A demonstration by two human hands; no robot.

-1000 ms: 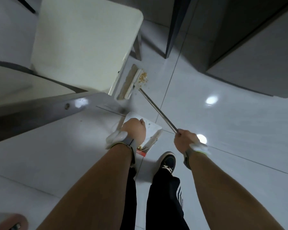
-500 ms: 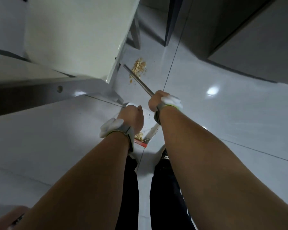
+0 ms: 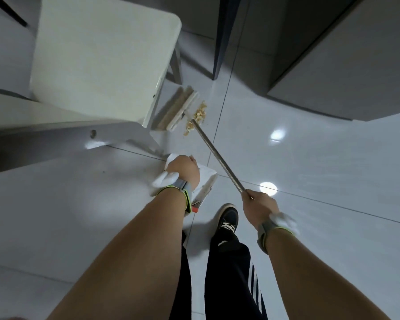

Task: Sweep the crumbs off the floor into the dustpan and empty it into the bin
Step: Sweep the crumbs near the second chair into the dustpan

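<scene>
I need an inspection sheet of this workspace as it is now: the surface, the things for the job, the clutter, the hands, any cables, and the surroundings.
Surface: glossy pale tiled floor with lamp reflections.
Job's things: crumbs in a small pile beside the broom head; metal broom handle slants up to the right hand; white dustpan sits nearer the person, apart from the pile; bin not seen.
Clutter: nothing seen.
Hands: left hand on the dustpan's handle, grip hidden; right hand closed around the broom handle; a wristband on each wrist.
Cables: nothing seen.
Surroundings: white chair over the broom head; dark cabinets to the right; the person's dark shoe behind the dustpan.
</scene>
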